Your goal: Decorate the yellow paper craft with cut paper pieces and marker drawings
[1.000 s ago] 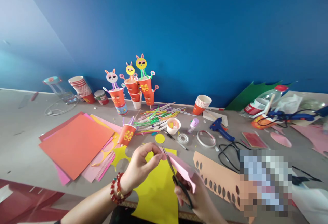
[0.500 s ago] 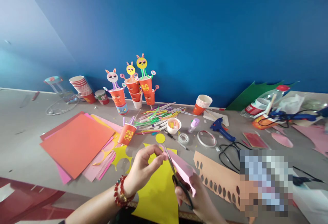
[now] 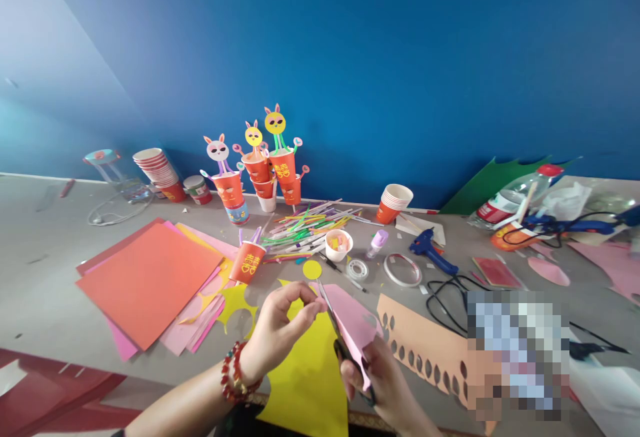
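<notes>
My left hand pinches the edge of a pink sheet of paper, close to the scissor blades. In my right hand are black-handled scissors, their blades pointing away from me along the paper's left edge. The paper's right part lies over the scissors and against my right hand, hiding some of the handle. Below both hands is a yellow sheet. A small yellow paper disc lies just beyond the scissor tips.
Orange and pink sheets lie left. Rabbit-faced paper cups stand by the blue wall, near a pile of coloured sticks. Rightward are a peach strip with holes, a tape ring, a blue glue gun and a bottle.
The pink paper has turned flatter, showing more of its face, and its lower end has shifted slightly left over the scissor handles. My left hand has hardly moved.
</notes>
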A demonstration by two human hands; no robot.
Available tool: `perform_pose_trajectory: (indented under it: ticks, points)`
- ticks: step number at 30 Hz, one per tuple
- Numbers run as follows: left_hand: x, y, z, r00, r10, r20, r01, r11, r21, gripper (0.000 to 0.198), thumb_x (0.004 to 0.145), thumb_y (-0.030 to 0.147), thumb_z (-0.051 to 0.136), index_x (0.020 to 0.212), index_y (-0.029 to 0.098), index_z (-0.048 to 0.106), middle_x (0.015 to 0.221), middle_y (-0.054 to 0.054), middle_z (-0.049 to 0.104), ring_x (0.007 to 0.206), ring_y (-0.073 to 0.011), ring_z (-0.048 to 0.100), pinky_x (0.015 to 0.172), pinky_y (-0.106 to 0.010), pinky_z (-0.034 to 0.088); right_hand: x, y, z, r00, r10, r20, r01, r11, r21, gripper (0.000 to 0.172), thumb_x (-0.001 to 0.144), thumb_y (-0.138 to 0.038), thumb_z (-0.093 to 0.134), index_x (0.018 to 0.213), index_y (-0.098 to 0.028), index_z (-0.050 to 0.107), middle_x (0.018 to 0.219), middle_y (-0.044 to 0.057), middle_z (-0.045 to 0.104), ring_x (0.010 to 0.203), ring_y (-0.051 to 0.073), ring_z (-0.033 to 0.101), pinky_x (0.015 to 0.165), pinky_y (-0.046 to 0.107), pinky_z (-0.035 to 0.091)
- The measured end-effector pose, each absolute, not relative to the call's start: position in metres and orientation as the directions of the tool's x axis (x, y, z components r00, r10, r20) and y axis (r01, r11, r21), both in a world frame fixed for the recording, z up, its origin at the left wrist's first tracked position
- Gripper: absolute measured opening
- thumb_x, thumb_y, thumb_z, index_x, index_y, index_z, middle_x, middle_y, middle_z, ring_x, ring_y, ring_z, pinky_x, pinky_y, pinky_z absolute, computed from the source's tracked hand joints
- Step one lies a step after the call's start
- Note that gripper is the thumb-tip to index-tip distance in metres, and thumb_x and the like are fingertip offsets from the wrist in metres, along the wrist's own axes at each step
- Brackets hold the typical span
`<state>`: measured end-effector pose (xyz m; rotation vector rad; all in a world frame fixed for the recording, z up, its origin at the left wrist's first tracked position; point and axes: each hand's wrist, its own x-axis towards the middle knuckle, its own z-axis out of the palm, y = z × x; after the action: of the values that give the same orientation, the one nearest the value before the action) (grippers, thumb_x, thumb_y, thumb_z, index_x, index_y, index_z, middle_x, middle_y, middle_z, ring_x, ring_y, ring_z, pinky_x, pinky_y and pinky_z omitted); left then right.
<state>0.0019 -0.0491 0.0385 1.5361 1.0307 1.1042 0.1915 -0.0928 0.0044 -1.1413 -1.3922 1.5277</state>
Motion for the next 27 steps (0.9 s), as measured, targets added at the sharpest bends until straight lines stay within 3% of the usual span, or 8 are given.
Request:
perform_pose_trajectory:
  ticks: [4, 14, 19, 27]
  points:
    - [0.002, -0.048, 0.039, 0.235, 0.96, 0.15, 0.061, -0.168, 0.984, 0.023, 0.095, 0.034, 0.058, 0.08, 0.017, 0.063, 0.079, -0.004, 0.067, 0.076, -0.0164, 0.058, 0.072, -0.025, 0.045, 0.192, -0.093, 0.002, -0.299, 0.945, -0.13, 0.068, -0.115, -0.991, 0.067, 0.07, -0.084, 0.061, 0.077, -0.018, 0.06, 0.055, -0.002, 0.051, 0.038, 0.011, 0.045, 0.041, 0.027, 0.044]
    - [0.001, -0.048, 0.039, 0.247, 0.96, 0.134, 0.035, -0.147, 0.988, 0.023, 0.095, 0.032, 0.057, 0.078, 0.017, 0.061, 0.076, -0.003, 0.062, 0.073, -0.0154, 0.056, 0.07, -0.025, 0.043, 0.195, -0.093, -0.001, -0.316, 0.947, -0.053, 0.05, -0.04, -0.998, 0.067, 0.078, -0.068, 0.067, 0.124, -0.019, 0.062, 0.066, -0.003, 0.05, 0.041, 0.011, 0.048, 0.041, 0.024, 0.048]
    - [0.001, -0.047, 0.042, 0.246, 0.959, 0.141, 0.043, -0.157, 0.987, 0.023, 0.095, 0.031, 0.057, 0.077, 0.017, 0.059, 0.077, -0.003, 0.064, 0.074, -0.0153, 0.056, 0.071, -0.025, 0.043, 0.195, -0.093, -0.001, -0.314, 0.949, -0.033, 0.034, -0.023, -0.999, 0.062, 0.08, -0.062, 0.069, 0.126, -0.02, 0.063, 0.068, -0.003, 0.05, 0.041, 0.009, 0.047, 0.041, 0.024, 0.049]
    - [0.001, -0.047, 0.042, 0.243, 0.96, 0.138, 0.042, -0.153, 0.987, 0.023, 0.095, 0.031, 0.057, 0.077, 0.017, 0.059, 0.079, -0.004, 0.067, 0.076, -0.0157, 0.058, 0.071, -0.025, 0.044, 0.194, -0.096, -0.004, -0.298, 0.952, -0.072, -0.017, -0.081, -0.997, 0.067, 0.076, -0.066, 0.071, 0.125, -0.021, 0.066, 0.068, -0.003, 0.048, 0.042, 0.01, 0.046, 0.041, 0.024, 0.047]
